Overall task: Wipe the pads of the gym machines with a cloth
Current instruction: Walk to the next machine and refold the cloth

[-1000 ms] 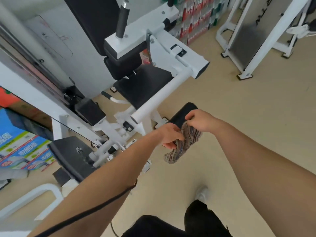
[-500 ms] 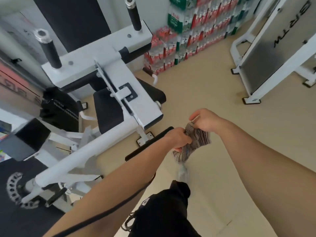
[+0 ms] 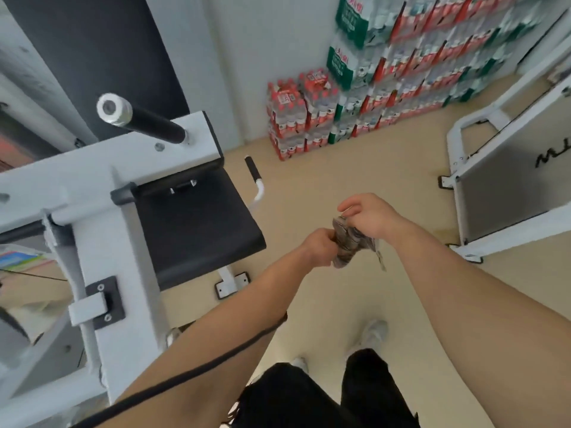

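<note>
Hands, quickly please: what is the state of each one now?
Left hand: closed, gripping the cloth.
Right hand: holding the cloth's upper part, index finger lifted.

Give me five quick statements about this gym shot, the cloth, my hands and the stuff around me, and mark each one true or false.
1. Both hands hold the cloth. True: the left hand and the right hand grip the striped cloth between them.
2. The cloth is pressed flat on the black seat pad. False: it is bunched up in the air above the floor, to the right of the seat pad.
3. Packs of bottled water are stacked against the wall. True: the bottle packs stand on the floor ahead.
4. The grip bar on the white frame is red. False: the grip bar is black with a silver end cap.
5. The person is barefoot. False: a light shoe shows below the hands.
</note>
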The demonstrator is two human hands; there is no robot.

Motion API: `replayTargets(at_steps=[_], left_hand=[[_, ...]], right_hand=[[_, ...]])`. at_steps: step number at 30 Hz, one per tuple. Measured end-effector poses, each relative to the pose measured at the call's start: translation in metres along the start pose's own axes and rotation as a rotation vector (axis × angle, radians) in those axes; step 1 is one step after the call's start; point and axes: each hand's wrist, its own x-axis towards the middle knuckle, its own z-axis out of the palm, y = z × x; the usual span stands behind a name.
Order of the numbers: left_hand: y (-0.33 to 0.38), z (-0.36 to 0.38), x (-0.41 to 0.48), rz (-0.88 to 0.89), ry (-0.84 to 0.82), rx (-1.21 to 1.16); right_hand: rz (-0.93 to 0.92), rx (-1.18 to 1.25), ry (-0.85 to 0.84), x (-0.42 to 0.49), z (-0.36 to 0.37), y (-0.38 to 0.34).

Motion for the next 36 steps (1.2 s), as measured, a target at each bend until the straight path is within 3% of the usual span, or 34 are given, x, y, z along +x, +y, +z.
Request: replayTargets(at_steps=[9,13,20,25,31,36], left_hand=[[0.078,-0.069,0.114,-0.195,0.425,-0.289],[0.097,-0.102,0.142,-0.293,0.565,-0.206],[0.088,-0.18,0.178,-0.413,0.79,-0.34],[0.068,-0.24,0.22,-0.663,0.952,-0.18],[0.066,-0.301,0.233,-0.587,1.084,-0.306],[0.059,-0.328,0.235,-0.61,1.131,-0.564]], right_hand=[[-0.264,-0.244,-0.449,0.156,-0.074,-0.089],[-0.325,-0.343,-0.57,0.212,-0.081,-0.132],[-0.482,-0.558,-0.672,0.305,-0.04,-0.203],[-0.529,-0.767,-0.786,0.369,0.0,-0.255],[-0.569,-0.931,-1.029,0.411,0.034,-0.316],[-0.575,-0.969,-1.209,0.437,0.07,-0.347]])
